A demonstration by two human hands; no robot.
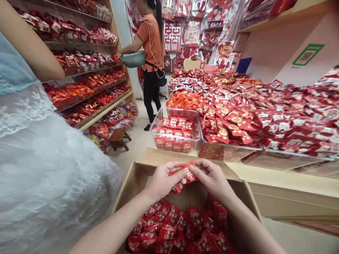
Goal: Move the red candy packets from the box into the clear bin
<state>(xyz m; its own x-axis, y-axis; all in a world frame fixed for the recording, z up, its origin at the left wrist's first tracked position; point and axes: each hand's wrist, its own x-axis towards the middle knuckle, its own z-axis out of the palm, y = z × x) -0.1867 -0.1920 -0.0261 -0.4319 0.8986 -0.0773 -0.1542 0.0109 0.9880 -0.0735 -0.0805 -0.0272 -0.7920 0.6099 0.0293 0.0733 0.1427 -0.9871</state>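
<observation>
Above an open box (250,197), both hands, left (165,180) and right (212,175), pinching a shiny red packet (188,175) with white lettering, similar packets (166,231) heaped inside, a clear bin (196,135) of stacked red packets beyond.

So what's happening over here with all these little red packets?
The person's left hand and right hand hold red packets between them, above an open cardboard box with many more red packets inside. Just beyond it, a clear bin holds packets in neat rows, beside other bins heaped with them. Further back, someone in an orange top holds a green basin by the shelves, and a person in a white lace skirt stands at the left.
</observation>
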